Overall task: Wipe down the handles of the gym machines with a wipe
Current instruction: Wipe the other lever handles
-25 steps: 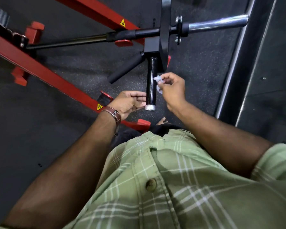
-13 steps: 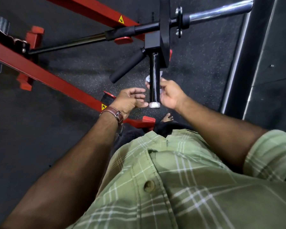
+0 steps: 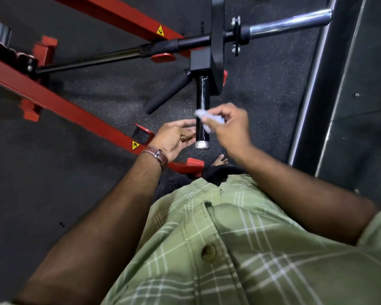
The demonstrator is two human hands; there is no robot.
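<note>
- The speckled black rubber floor (image 3: 262,102) carries the whole machine and fills the view from the top edge down to the person's shirt.
- The red machine frame (image 3: 75,113) runs as a slanted beam from the left edge of the floor toward the centre, with a second red beam across the top.
- A long black bar (image 3: 92,60) crosses from the left, passes a black plate (image 3: 217,40), and ends in a chrome sleeve (image 3: 288,24) near the right.
- A foam-covered handle (image 3: 166,93) angles down and left from the plate's block.
- The glossy black handle (image 3: 202,100) points toward the person, ending in a silver cap (image 3: 201,144).
- The right hand (image 3: 231,126) sits just right of that handle, its fingers pinching the white wipe (image 3: 207,119), which lies against the handle's lower half, blurred.
- The left hand (image 3: 174,138) rests beside the handle's left side near the cap, fingers extended and relaxed, tips touching or nearly touching it.
- A brown leather watch strap (image 3: 156,156) circles the left wrist.
</note>
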